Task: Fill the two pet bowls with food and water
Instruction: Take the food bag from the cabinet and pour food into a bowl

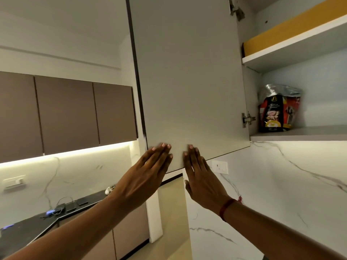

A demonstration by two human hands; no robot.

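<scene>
A red and black pet food bag (275,111) with a crumpled silver top stands upright on the lower shelf of an overhead cabinet at the right. The cabinet's grey door (187,76) is swung wide to the left. My left hand (148,175) and my right hand (201,177) both lie flat against the door's lower edge, fingers straight and slightly apart, holding nothing. A red thread band circles my right wrist. No pet bowls are in view.
A white upper shelf (293,47) carries a yellow liner. Brown wall cabinets (65,113) with a lit strip beneath run along the left. A dark counter (37,226) holds cables and small devices. A white socket (219,167) sits on the marble wall.
</scene>
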